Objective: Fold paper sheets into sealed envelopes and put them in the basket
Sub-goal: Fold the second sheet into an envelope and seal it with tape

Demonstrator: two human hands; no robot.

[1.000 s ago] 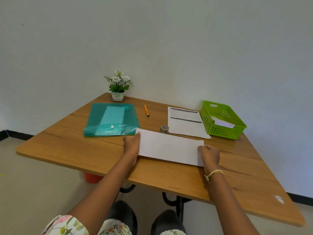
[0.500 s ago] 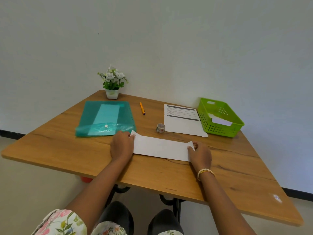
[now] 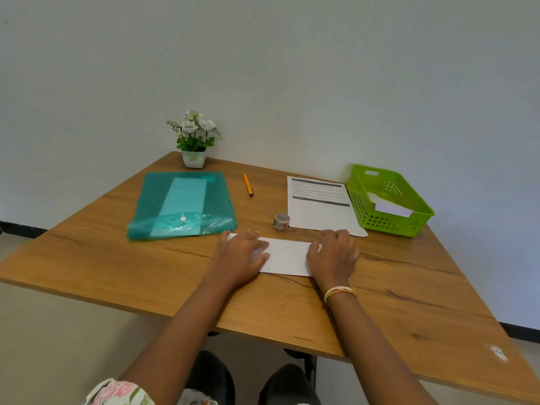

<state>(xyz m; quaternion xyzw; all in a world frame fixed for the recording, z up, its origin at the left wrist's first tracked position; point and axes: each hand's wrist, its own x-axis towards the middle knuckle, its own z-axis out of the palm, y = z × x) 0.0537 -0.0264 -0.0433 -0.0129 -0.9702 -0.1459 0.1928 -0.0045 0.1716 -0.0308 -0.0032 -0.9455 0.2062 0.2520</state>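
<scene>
A folded white paper sheet point(image 3: 287, 255) lies flat on the wooden table point(image 3: 117, 267) in front of me. My left hand point(image 3: 244, 254) presses palm-down on its left end, fingers spread over the paper. My right hand point(image 3: 333, 254) presses flat on its right end and covers that edge. A green plastic basket point(image 3: 362, 197) stands at the back right with a white folded paper point(image 3: 390, 207) inside. A small roll of patterned tape point(image 3: 281, 221) stands just beyond the sheet.
A printed sheet point(image 3: 320, 210) lies beside the basket. A teal plastic folder point(image 3: 182, 204) lies at the back left, an orange pen point(image 3: 248, 185) next to it. A small potted plant point(image 3: 193, 138) stands by the wall.
Both hands have slid inward along the folded sheet, from its outer ends toward the middle, and now lie flat on it. The view has shifted slightly.
</scene>
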